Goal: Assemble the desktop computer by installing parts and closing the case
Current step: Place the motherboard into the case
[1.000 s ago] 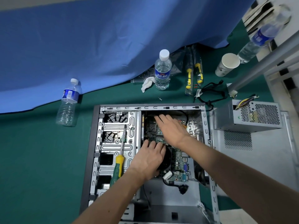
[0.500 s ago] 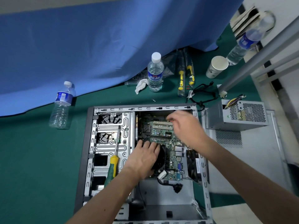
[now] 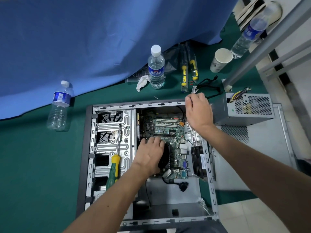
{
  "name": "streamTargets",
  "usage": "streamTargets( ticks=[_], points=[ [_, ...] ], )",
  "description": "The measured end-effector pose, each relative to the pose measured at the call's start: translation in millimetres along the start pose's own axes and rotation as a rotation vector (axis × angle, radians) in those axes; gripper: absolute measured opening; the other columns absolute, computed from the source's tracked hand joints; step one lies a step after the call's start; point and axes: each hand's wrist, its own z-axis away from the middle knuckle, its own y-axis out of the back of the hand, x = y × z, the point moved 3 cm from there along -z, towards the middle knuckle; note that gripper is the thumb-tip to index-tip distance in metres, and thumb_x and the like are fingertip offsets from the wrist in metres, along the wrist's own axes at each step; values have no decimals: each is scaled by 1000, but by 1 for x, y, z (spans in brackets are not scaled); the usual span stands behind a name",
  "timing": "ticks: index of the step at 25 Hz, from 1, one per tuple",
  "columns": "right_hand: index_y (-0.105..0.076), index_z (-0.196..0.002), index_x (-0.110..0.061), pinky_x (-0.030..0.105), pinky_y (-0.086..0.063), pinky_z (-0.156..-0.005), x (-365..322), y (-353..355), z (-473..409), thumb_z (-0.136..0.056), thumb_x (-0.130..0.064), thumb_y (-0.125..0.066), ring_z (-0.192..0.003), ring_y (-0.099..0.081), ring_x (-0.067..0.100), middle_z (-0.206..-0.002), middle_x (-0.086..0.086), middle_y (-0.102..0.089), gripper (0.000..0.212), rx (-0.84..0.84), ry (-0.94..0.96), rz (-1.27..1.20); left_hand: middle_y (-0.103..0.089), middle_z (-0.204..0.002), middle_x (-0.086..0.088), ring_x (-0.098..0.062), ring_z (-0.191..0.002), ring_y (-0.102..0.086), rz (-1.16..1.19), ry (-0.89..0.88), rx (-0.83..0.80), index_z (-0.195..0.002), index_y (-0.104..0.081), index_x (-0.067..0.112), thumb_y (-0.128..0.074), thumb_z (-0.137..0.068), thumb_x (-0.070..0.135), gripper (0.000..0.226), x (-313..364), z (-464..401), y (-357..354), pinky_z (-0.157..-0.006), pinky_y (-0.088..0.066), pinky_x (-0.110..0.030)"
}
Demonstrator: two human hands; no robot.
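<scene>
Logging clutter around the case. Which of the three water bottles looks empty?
The bottle at far left, beside the blue cloth: it looks clear and empty. The middle bottle holds water; the far-right bottle is too blurred to tell.

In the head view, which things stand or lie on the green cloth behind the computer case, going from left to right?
Lying bottle → crumpled tissue → upright bottle → two yellow screwdrivers → paper cup → far bottle.
</scene>
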Motion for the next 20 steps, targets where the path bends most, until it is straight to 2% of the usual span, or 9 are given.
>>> streamTargets(
  ticks=[5, 7, 11, 16, 20],
  points=[
    [-61, -117, -10, 43, -44, -92, 2, 1, 2, -106, -35, -28, -107, -52, 28, -115, 9, -55, 43, 25, -17, -113, -41, -132, -5, -24, -124, -39, 79, 9, 27, -137, -39, 13, -74, -73, 54, 84, 0, 0, 4, -104, -39, -42],
    [-62, -117, -9, 43, -44, -91, 2, 2, 2, -106, -35, -27, -106, -52, 28, -114, 9, -56, 45, 34, -20, -141, -41, -132, -4, -23, -124, -38, 129, 23, 52, -135, -40, 13, -74, -74, 54, 81, -2, 3, 6, -100, -43, -40],
    [-61, -115, -9, 43, -43, -91, 2, 1, 1, -106, -37, -27, -105, -51, 27, -112, 9, -55, 45, 31, -15, -137, -43, -128, -3, -23, -120, -40, 147, 39, 85, -131, -41, 13, -77, -72, 52, 80, 0, 1, 9, -91, -47, -36],
    [-60, -110, -8, 43, -43, -91, 4, 0, 1, -106, -37, -28, -104, -50, 28, -110, 10, -55, 43, 30, -12, -136, -44, -126, -4, -23, -118, -40, 186, 34, 77, -128, -44, 11, -81, -70, 48, 78, 12, -14, 12, -87, -48, -33],
    [-60, -109, -8, 41, -42, -90, 4, -1, -1, -106, -36, -29, -104, -50, 28, -108, 10, -54, 43, 31, -4, -140, -40, -129, -4, -24, -121, -36, 205, 20, 53, -131, -40, 10, -82, -72, 46, 80, 9, -14, 5, -84, -51, -31]
  ],
)
